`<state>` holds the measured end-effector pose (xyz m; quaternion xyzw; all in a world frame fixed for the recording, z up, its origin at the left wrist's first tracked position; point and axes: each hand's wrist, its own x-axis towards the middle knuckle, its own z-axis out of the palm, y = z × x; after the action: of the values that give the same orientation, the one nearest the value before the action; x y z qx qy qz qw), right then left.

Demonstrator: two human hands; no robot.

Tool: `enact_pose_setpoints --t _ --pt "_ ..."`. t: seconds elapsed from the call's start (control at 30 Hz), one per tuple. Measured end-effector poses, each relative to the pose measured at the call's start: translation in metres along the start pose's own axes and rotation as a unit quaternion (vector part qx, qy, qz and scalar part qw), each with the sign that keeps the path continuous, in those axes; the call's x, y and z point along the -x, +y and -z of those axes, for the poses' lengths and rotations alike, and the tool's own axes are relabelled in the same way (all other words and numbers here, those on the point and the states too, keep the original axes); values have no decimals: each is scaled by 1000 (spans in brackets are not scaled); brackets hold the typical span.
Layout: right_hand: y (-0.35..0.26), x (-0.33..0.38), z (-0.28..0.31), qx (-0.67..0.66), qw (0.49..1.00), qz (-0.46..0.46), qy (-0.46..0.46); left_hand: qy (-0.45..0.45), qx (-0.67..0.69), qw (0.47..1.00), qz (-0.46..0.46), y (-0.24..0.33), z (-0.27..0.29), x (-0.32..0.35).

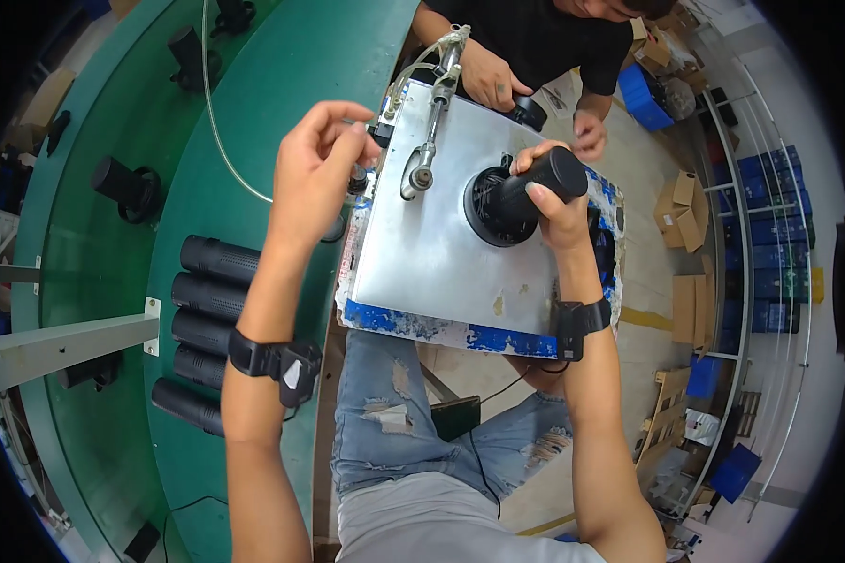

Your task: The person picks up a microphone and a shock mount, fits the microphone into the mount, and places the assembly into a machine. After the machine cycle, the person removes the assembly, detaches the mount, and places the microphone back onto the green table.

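Note:
My right hand (559,211) grips a black cylinder with a wide round base (512,202), which tilts on a silver metal plate (422,253). Its fingers and thumb wrap around the body near the capped end. My left hand (319,164) is raised at the plate's left edge, fingers loosely bent and apart, with nothing seen in it. Close to its fingertips, a metal toggle clamp (427,155) with an air cylinder reaches over the plate. Across from me, another person's hand (488,75) touches a black round part (528,113).
Several black perforated cylinders (221,258) lie in a row on the green table (253,56) at left. Beyond it, a green belt carries upright black cylinders with round bases (127,188). A pale hose (211,122) crosses the table. Cardboard boxes (683,211) and shelving stand at right.

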<state>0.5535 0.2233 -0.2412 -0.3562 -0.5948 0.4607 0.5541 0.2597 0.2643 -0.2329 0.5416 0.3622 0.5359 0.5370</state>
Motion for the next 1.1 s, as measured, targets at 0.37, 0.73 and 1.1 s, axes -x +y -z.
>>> enact_pose_setpoints --t 0.37,0.73,1.1 --pt "5 6 -38 163 969 79 166 24 -365 928 -71 -50 20 -68" --pt "10 5 -16 91 994 54 23 -120 -543 823 118 -82 36 -83" --pt "-32 -7 -17 319 920 174 144 -96 -441 892 24 -51 52 -44"
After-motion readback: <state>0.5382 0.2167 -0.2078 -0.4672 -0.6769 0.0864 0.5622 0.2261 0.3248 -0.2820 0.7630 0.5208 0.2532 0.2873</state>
